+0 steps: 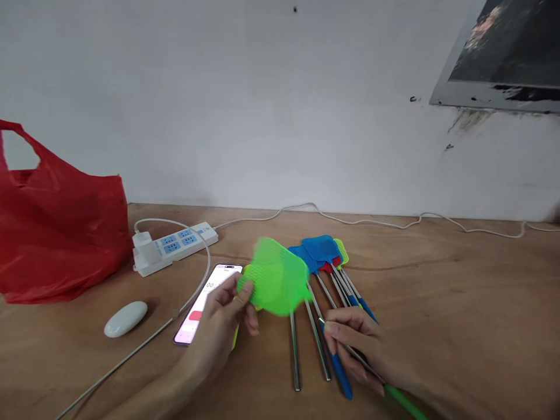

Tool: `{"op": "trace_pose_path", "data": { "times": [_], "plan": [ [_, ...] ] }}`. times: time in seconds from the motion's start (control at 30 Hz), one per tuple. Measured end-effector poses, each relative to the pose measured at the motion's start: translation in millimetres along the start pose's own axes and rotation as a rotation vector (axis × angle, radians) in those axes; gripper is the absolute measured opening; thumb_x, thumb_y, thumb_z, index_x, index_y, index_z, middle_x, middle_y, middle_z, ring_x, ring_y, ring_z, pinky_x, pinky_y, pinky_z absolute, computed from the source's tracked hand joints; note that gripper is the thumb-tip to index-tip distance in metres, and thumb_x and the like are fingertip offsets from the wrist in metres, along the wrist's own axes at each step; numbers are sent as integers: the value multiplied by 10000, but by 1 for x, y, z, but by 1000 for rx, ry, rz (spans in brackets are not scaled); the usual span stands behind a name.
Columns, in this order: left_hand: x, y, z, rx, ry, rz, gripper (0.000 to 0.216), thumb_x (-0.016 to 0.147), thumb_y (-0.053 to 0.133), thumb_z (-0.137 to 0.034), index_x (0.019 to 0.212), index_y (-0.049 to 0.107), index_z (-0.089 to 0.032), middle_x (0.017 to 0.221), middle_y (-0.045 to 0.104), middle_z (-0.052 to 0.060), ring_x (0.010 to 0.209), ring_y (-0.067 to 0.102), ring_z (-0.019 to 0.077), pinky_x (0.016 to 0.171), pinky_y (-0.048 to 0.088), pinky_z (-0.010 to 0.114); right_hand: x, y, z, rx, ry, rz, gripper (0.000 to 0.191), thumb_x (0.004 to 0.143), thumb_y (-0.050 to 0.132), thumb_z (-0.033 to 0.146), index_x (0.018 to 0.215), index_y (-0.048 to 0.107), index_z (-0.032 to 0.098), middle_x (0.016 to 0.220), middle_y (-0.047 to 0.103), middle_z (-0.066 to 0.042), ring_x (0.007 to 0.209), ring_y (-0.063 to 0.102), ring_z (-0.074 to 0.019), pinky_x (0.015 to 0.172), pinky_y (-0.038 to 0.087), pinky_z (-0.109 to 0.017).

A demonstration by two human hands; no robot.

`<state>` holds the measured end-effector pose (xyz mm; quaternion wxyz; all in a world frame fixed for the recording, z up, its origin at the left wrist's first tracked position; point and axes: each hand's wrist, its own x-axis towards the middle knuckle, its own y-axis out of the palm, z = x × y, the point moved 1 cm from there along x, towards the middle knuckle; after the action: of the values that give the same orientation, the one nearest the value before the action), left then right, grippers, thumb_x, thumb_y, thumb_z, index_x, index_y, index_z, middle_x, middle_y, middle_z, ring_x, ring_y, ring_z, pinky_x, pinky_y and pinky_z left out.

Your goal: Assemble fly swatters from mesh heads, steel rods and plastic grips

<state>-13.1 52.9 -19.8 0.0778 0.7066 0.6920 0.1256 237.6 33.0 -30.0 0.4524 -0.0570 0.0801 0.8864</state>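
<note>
My left hand (223, 326) pinches the edge of a bright green fly swatter head (275, 277), which is blurred by motion and lifted over the table. My right hand (359, 347) is closed round a thin metal rod ending in a green handle (405, 402). Whether that rod joins the green head I cannot tell. Beneath and beyond the hands lie several fly swatters (324, 256) with blue, red and yellow-green heads, metal shafts and blue handles, fanned out on the wooden table (459, 303).
A phone (199, 312) with a lit screen lies left of my left hand, partly under it. A white power strip (175, 245) with cable, a white oval object (125, 318) and a red plastic bag (56, 233) sit at the left. A white wall stands behind.
</note>
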Motion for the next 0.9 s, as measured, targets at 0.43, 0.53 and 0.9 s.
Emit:
{"op": "trace_pose_path", "data": {
  "times": [0.43, 0.53, 0.9],
  "plan": [
    [15, -13, -9, 480, 160, -108, 431, 829, 695, -584, 912, 671, -162, 502, 478, -81, 341, 447, 94, 315, 383, 194, 7, -13, -5, 258, -65, -162, 452, 858, 675, 584, 677, 542, 192, 350, 416, 108, 207, 266, -38, 231, 227, -134],
    [22, -20, -11, 547, 174, -117, 443, 838, 680, -573, 968, 687, -150, 497, 470, -84, 351, 447, 100, 341, 373, 203, 6, -14, -5, 256, -59, -184, 447, 858, 676, 584, 684, 554, 191, 355, 404, 111, 208, 257, -37, 227, 216, -135],
    [17, -21, -2, 1266, 688, 124, 242, 1006, 481, -325, 1156, 648, -236, 1027, 676, 52, 881, 649, 228, 770, 516, 351, 8, -8, -3, 272, -42, -157, 475, 809, 710, 621, 666, 575, 188, 357, 412, 108, 212, 244, -28, 224, 229, -132]
  ]
}}
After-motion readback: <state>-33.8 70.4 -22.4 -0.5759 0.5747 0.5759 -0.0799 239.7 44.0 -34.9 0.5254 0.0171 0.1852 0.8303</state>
